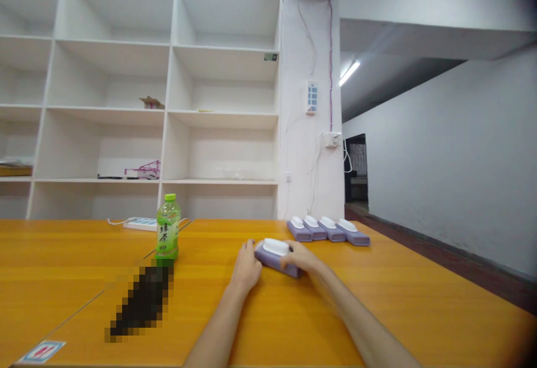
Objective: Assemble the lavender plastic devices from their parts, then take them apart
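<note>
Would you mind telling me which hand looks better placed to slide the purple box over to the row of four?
Probably the right hand: it rests on the purple box on the side nearer the row of four. The left hand touches the far side.

A long orange wooden table [62, 278] fills the foreground. Behind it, a white cubby shelving unit [168, 116] covers the wall (most compartments bare, a pink object [145, 170] and a small cardboard piece [151, 102] set inside). A white pillar [308, 150] carries cables and a wall socket [332, 140]. A fluorescent tube [349, 73] lights the corridor, bordered by a grey wall [453, 166] and dark floor [461, 262].
</note>
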### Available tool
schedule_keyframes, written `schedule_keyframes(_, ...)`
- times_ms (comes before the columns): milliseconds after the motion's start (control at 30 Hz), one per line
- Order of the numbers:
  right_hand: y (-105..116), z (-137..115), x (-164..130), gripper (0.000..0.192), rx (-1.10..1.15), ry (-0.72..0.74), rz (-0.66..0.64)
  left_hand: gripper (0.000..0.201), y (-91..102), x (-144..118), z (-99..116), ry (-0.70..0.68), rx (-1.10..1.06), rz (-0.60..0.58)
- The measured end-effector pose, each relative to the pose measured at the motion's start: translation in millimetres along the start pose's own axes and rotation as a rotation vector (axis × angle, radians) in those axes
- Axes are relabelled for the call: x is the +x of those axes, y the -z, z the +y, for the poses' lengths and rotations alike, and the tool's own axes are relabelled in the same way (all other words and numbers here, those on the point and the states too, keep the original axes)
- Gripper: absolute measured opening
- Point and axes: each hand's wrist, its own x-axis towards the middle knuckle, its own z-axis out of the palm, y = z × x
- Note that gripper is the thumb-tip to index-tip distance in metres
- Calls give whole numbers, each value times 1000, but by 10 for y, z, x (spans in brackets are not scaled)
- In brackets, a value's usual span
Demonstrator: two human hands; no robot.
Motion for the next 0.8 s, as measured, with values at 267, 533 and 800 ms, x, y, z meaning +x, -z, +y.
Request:
schedule_keyframes(267, 55, 150, -194, 62, 97, 248, 39, 68, 52, -42, -68, -175, -153, -125)
schedule_keyframes(533, 171, 544, -429, 77, 57, 175, 235, 46, 173, -132, 76, -295, -252, -200)
schedule_keyframes(800, 126, 425, -438, 83, 48, 202, 322, 74, 83, -178, 199, -321, -314, -228)
